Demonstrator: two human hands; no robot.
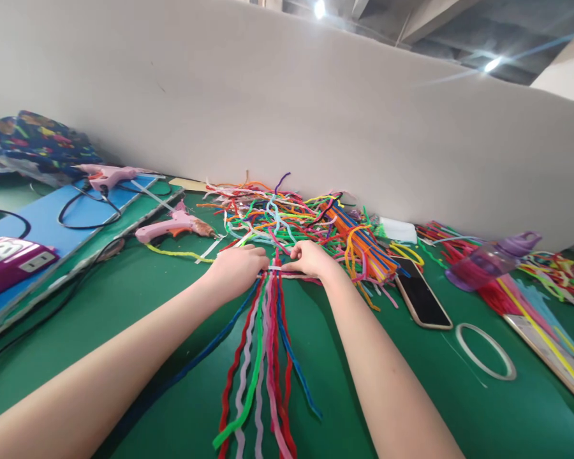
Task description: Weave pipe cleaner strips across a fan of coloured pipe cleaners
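Strands: a row of fuzzy stems [257, 376] in red, lilac, green, pink and blue lies on the green table [444, 401], between the two forearms, fanning out towards the near side; several are wavy.
Blue stems: one slants off near left, passing by the left forearm; another, shorter, angles near right.
White band: a small pale strip [271, 268] crosses the far, gathered end of the row, between the two hands.
Left hand: fingers curled in narrow, the left hand [236, 271] at the left of the gathered end; its fingertips are hidden, so I cannot tell what they grip.
Right hand: thumb and forefinger close together, the right hand [309, 260] just right of the white band; I cannot tell if they pinch it.
Pile: a loose, many-coloured heap [268, 217] beyond the hands, with an orange-and-blue bundle [363, 239] at its right.
Glue guns: a pink one [175, 224] left of the heap, another [108, 175] farther left on a blue board [138, 191].
Right side: a dark-screened phone [421, 294], a tape ring [509, 370] nearer, and a purple bottle [481, 262] tilted over beyond them.
Far left: a patterned cloth [38, 140].
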